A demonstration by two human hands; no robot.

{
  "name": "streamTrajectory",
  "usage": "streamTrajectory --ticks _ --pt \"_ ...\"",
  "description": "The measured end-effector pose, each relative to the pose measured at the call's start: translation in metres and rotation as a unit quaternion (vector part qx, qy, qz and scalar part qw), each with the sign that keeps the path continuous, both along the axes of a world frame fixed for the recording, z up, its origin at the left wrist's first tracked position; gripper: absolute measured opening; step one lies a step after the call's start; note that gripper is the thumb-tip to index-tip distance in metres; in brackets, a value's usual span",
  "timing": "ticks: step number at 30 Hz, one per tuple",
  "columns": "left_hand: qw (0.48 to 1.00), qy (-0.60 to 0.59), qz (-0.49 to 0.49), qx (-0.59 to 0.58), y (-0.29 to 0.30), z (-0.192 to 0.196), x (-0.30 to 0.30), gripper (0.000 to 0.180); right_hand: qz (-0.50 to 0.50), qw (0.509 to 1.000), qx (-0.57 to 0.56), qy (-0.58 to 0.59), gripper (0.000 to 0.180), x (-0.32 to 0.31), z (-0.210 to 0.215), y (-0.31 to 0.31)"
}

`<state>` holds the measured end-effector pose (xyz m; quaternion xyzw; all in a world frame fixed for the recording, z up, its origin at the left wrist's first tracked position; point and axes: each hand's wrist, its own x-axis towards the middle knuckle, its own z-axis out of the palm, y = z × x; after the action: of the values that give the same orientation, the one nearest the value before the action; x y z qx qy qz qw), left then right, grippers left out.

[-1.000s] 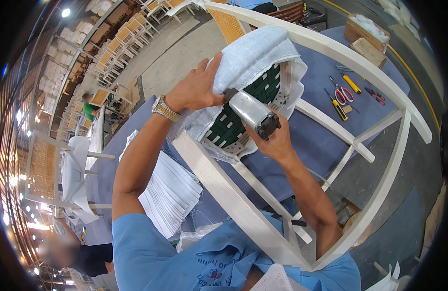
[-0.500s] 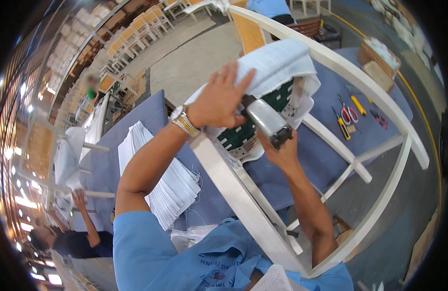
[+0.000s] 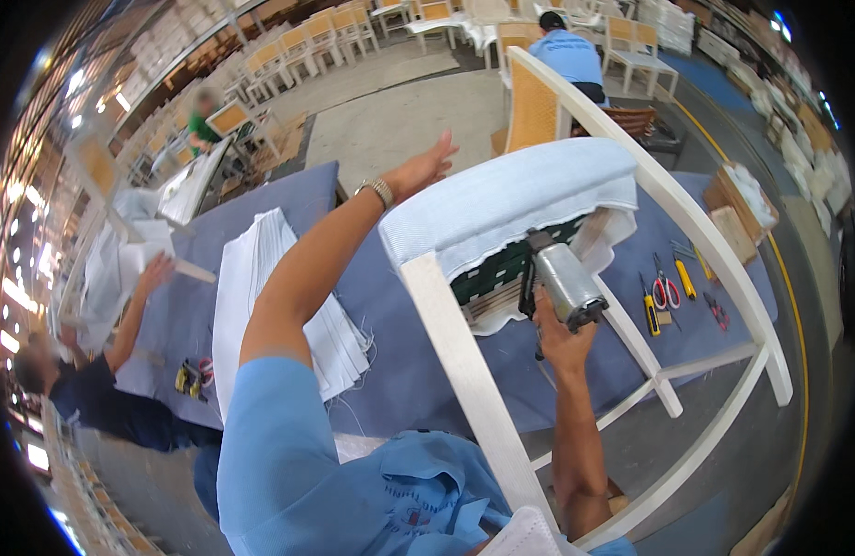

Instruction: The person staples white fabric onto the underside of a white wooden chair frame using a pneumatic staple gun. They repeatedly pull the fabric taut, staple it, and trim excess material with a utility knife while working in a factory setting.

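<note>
A white wooden chair frame [image 3: 465,371] lies tipped on a blue-covered table [image 3: 409,371], its seat [image 3: 511,199] wrapped in pale blue-white fabric with green webbing showing underneath. My right hand [image 3: 559,335] grips a silver staple gun [image 3: 562,283] whose nose points at the seat's underside edge. My left hand [image 3: 426,167] is raised behind the seat, fingers spread, holding nothing. A wristwatch is on that wrist.
A stack of white fabric pieces [image 3: 289,296] lies to the left. Red scissors [image 3: 665,292] and yellow tools [image 3: 652,315] lie at right, with boxes [image 3: 738,208] beyond. A person [image 3: 103,389] works at lower left; another person [image 3: 571,56] sits at the back among chairs.
My left hand has lifted off the seat fabric and moved out behind it, fingers spread. The stapler has stayed at the seat's underside. The view has shifted right.
</note>
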<state>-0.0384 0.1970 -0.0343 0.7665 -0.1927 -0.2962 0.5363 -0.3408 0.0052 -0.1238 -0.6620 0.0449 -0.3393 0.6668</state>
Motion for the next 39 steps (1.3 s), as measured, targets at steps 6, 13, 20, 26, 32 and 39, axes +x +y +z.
streamTrajectory --ticks 6,13,20,26,32,39 --pt "0.988 0.048 -0.104 0.105 -0.012 0.06 -0.071 0.079 0.005 1.0 0.007 -0.01 0.029 -0.009 0.023 0.013" --pt "0.899 -0.326 -0.226 0.187 -0.016 0.083 -0.117 0.107 0.029 0.997 -0.074 -0.015 0.029 -0.003 0.021 0.015" --pt "0.83 -0.448 -0.189 0.274 -0.014 0.075 -0.129 0.105 0.035 0.996 -0.083 -0.021 0.037 0.003 0.017 0.022" --pt "0.836 -0.447 -0.186 0.259 -0.016 0.075 -0.129 0.104 0.02 0.994 -0.089 -0.065 0.042 0.011 0.014 0.023" --pt "0.658 -0.661 -0.166 0.319 -0.005 0.065 -0.184 0.099 -0.065 0.995 0.059 0.049 0.034 -0.008 0.014 0.023" --pt "0.85 -0.453 -0.229 0.14 -0.018 0.08 -0.315 0.081 -0.081 0.979 -0.054 0.181 0.031 -0.057 -0.074 -0.03"
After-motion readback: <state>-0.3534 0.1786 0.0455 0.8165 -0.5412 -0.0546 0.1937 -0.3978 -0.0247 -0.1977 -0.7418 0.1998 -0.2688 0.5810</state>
